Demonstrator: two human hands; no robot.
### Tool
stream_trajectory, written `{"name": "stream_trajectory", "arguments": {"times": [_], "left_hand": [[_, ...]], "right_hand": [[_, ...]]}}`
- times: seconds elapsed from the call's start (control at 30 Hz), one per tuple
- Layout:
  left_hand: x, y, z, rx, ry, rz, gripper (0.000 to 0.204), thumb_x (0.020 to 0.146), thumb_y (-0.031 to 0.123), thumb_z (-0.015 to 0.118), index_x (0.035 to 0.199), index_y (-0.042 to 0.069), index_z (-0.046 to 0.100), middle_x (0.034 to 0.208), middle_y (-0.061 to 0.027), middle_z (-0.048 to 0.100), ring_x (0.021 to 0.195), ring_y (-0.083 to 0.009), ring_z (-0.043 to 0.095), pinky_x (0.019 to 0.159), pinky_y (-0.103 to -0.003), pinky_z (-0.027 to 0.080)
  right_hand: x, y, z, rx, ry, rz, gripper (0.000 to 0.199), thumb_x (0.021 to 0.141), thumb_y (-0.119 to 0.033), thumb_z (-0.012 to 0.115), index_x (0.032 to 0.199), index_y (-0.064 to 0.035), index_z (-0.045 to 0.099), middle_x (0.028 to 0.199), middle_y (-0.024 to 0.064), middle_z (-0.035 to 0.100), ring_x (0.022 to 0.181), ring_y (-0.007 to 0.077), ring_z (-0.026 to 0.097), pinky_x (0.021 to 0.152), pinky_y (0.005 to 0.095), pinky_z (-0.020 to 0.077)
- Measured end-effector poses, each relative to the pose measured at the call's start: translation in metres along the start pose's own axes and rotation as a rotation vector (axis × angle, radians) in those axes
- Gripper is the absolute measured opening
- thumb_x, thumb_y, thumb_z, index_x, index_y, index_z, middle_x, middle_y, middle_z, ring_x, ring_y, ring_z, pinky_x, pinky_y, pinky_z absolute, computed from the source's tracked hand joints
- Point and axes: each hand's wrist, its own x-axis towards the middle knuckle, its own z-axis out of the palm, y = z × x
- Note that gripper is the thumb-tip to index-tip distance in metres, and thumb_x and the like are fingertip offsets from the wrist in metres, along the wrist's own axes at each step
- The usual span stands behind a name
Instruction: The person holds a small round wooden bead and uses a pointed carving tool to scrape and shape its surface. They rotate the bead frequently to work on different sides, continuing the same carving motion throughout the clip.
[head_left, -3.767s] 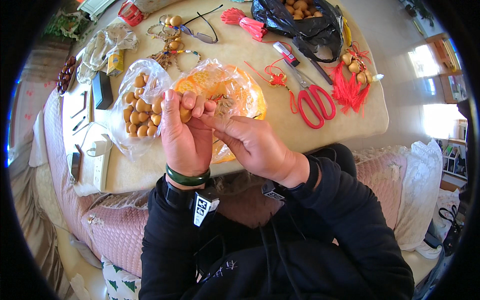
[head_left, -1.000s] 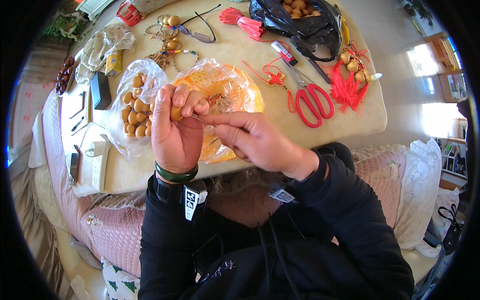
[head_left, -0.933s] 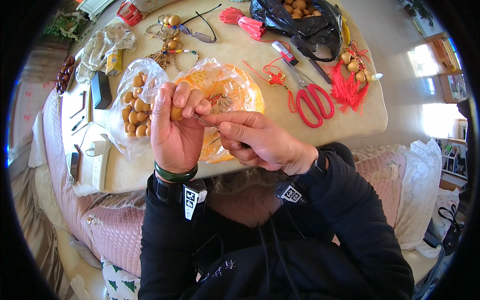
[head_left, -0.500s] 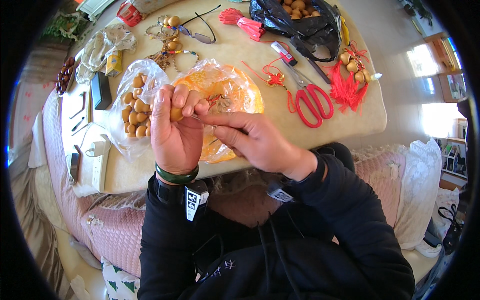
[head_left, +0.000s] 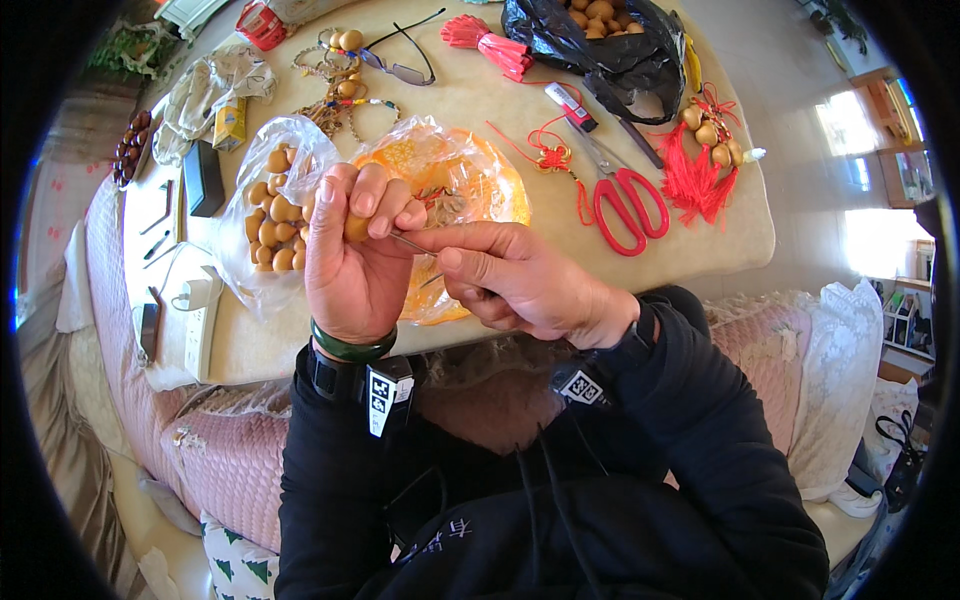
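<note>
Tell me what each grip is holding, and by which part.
The left grip holds a rounded tan piece, exact part hidden; the right grip pinches a thin metal tool behind its exposed end.

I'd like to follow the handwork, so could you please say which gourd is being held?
The partly hidden gourd in the left hand, beside the thin metal tool in the right hand. Others, like those in the clear bag, are unheld.
</note>
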Motion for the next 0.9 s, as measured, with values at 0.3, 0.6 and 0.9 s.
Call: {"name": "stream_trajectory", "arguments": {"times": [0.3,0.6,0.9], "left_hand": [[-0.003,-0.015,-0.003,0.217,0.313,0.087,0.017,0.108,0.026,0.048,0.101,0.011,0.053,0.094,-0.0004,0.052,0.085,-0.0143,0.049,0.084,-0.034,0.045],[-0.007,-0.019,-0.001,0.265,0.358,0.196,0.015,0.108,0.025,0.048,0.102,0.012,0.052,0.093,0.0005,0.05,0.083,-0.0121,0.049,0.084,-0.034,0.046],[-0.002,-0.004,0.001,0.054,0.035,0.041,0.016,0.107,0.026,0.049,0.102,0.012,0.051,0.092,0.0003,0.051,0.082,-0.0121,0.049,0.084,-0.033,0.046]], "right_hand": [[0.003,-0.003,-0.007,-0.516,0.032,-0.357,0.03,0.101,-0.016,0.062,0.127,-0.0008,0.064,0.077,-0.0001,0.06,0.068,0.0104,0.059,0.061,0.025,0.0479],[0.001,-0.003,-0.004,-0.253,-0.006,-0.134,0.032,0.1,-0.015,0.061,0.129,-0.0012,0.062,0.084,0.0155,0.068,0.082,0.0236,0.071,0.068,0.0355,0.0543],[0.004,-0.006,-0.017,0.844,-0.286,0.397,0.034,0.1,-0.017,0.063,0.13,-0.0015,0.062,0.086,0.0043,0.064,0.072,0.0159,0.061,0.067,0.03,0.0527]]}}
